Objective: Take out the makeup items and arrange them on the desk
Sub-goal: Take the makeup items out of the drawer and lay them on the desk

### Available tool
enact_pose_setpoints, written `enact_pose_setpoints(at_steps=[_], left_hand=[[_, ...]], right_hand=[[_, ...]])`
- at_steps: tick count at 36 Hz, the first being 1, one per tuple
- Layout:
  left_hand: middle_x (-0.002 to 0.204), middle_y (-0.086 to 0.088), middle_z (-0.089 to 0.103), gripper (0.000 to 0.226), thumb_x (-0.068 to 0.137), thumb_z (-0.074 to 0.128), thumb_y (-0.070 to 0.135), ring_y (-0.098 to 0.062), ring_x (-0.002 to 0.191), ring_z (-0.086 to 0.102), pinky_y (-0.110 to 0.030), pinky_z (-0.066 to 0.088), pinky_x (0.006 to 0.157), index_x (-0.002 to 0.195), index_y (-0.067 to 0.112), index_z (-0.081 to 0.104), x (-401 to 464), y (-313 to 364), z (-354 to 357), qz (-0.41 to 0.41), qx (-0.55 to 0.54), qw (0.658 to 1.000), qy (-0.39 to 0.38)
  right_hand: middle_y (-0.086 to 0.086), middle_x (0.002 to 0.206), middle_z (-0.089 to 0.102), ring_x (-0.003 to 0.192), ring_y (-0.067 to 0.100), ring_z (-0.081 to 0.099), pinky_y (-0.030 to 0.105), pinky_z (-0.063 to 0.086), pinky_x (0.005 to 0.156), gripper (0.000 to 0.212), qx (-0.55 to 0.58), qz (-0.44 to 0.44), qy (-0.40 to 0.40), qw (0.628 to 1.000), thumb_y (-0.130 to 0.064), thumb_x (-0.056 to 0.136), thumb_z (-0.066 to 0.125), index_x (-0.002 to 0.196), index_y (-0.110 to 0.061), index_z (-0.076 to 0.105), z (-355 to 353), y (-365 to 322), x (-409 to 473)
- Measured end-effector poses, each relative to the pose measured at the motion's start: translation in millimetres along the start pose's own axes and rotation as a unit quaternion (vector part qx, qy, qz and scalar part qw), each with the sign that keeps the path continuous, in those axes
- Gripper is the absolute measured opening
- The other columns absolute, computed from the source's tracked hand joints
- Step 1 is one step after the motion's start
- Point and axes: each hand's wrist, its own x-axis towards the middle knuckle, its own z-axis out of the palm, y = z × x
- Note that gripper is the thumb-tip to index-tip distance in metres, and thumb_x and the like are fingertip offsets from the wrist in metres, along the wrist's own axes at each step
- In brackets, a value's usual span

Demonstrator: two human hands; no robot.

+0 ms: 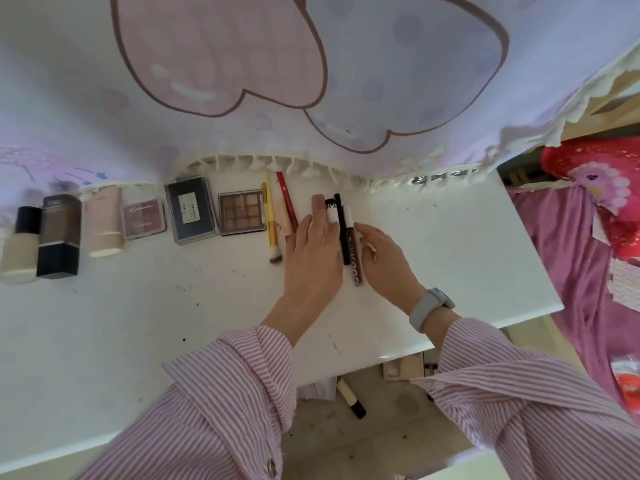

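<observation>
- The left hand (313, 251) lies flat on the white worktop (450, 244), fingers straight, covering a white-labelled tube (331, 211) just left of the thin black pencil (343, 230).
- The right hand (384, 261), fingers relaxed and holding nothing, touches the dark brown lip gloss tube (355, 254) just right of that pencil.
- Left of the pencil lie a red pencil (287, 199), a yellow-handled brush (272, 230) and a square brown eyeshadow palette (241, 212).
</observation>
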Motion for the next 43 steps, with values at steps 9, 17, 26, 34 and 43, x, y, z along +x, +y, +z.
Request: enact_pose_setpoints(at_steps=[9, 17, 26, 34, 43], left_hand=[[0.125, -0.017, 0.059, 0.045, 0.072, 0.069, -0.001, -0.033, 0.118, 0.054, -0.047, 0.047, 0.093, 0.116, 0.004, 0.062, -92.6, 17.1, 14.2, 0.065, -0.038, 0.996, 0.039], [0.105, -0.009, 0.066, 0.029, 0.074, 0.061, 0.007, -0.023, 0.099, 0.055, -0.034, 0.041, 0.089, 0.104, 0.008, 0.062, -186.2, 22.8, 39.5, 0.207, -0.093, 0.972, 0.053], [0.131, -0.011, 0.055, 0.047, 0.086, 0.048, 0.027, -0.037, 0.117, 0.052, -0.054, 0.042, 0.096, 0.129, 0.012, 0.053, -191.7, -10.4, 104.3, 0.011, 0.039, 0.979, -0.201], [0.147, -0.014, 0.030, 0.073, 0.084, 0.056, 0.044, -0.040, 0.131, 0.030, -0.052, 0.025, 0.107, 0.144, 0.012, 0.029, -192.5, -8.8, 133.0, -0.023, 0.087, 0.965, -0.245], [0.147, -0.006, 0.020, 0.075, 0.075, 0.059, 0.035, -0.028, 0.134, 0.019, -0.043, 0.031, 0.103, 0.142, 0.019, 0.027, -199.8, -4.6, 118.3, -0.040, 0.017, 0.965, -0.258]], right_hand=[[0.004, 0.111, 0.057, 0.099, 0.021, 0.057, 0.021, 0.042, 0.088, 0.037, 0.014, -0.056, 0.066, 0.996, 0.004, 0.085, 0.038, 0.116, -0.003, 0.057, 7.1, 31.6, -75.5], [-0.002, 0.086, 0.060, 0.072, 0.001, 0.048, 0.016, 0.042, 0.067, 0.026, -0.054, -0.123, 0.021, 0.991, -0.021, 0.086, 0.038, 0.090, -0.009, 0.060, 18.3, 72.0, -160.8], [0.013, 0.107, 0.060, 0.087, 0.027, 0.058, 0.028, 0.042, 0.065, 0.027, -0.234, 0.093, -0.301, 0.920, -0.027, 0.094, 0.042, 0.113, -0.009, 0.048, 73.5, 118.7, -176.7], [0.016, 0.120, 0.053, 0.105, 0.033, 0.055, 0.038, 0.045, 0.078, 0.033, -0.247, 0.150, -0.272, 0.918, -0.028, 0.093, 0.044, 0.118, -0.007, 0.041, 118.4, 125.3, -167.1], [0.013, 0.110, 0.060, 0.093, 0.028, 0.060, 0.028, 0.038, 0.064, 0.026, -0.234, 0.152, -0.280, 0.918, -0.019, 0.092, 0.042, 0.115, -0.007, 0.049, 100.8, 124.7, -166.6]])
